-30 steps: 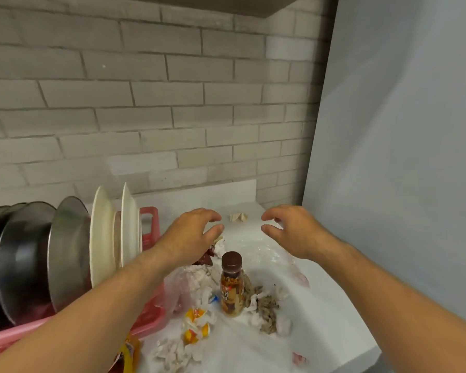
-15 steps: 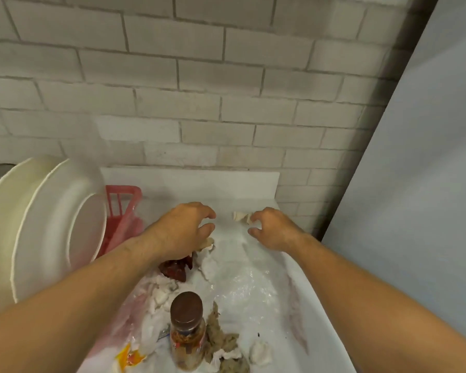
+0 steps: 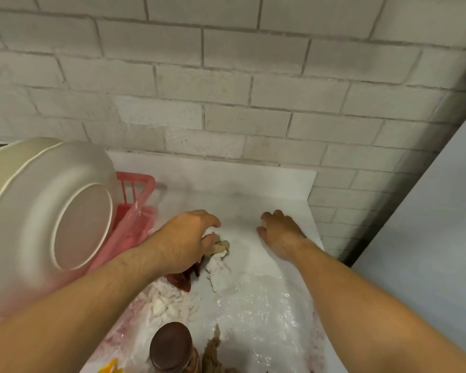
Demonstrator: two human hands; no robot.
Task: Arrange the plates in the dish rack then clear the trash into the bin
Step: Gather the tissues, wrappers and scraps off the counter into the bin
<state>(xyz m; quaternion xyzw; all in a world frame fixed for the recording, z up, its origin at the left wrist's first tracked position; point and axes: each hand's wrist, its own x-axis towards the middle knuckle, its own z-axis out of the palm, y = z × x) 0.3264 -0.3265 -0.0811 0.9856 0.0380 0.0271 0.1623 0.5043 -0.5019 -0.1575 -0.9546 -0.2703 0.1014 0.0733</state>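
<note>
1. The left hand [image 3: 183, 238] reaches to the far side of the litter. Its thumb and bent fingers close on a crumpled tan-and-white wad [image 3: 221, 246], and I judge this to be a grasp.
2. The right hand [image 3: 280, 235] lies palm down near the back of the worktop [image 3: 253, 189], apart from the left, with its fingers bent onto the surface. A pale speck shows at the fingertips, but I cannot tell whether the hand holds anything.
3. The plates [image 3: 51, 211] stand on edge in the pink dish rack [image 3: 135, 184] at the left. That half of the task looks finished, though the frame cuts off the rack's far end.
4. Clearing the trash seems only just begun, since almost all of it remains on the worktop:
   - a twisted white tissue [image 3: 218, 273] just beside the wad;
   - a dark red wrapper [image 3: 180, 278] under the left wrist;
   - a heap of white paper [image 3: 170, 302] nearer the person;
   - a yellow scrap [image 3: 111, 366] and brown crumbs [image 3: 213, 351] at the bottom edge.
5. A brown-capped bottle [image 3: 172, 345] stands upright among the litter, which rests on a sheet of crinkled clear film [image 3: 253, 313].
6. The bin is not in view, so each handful must be carried out of this view.
</note>
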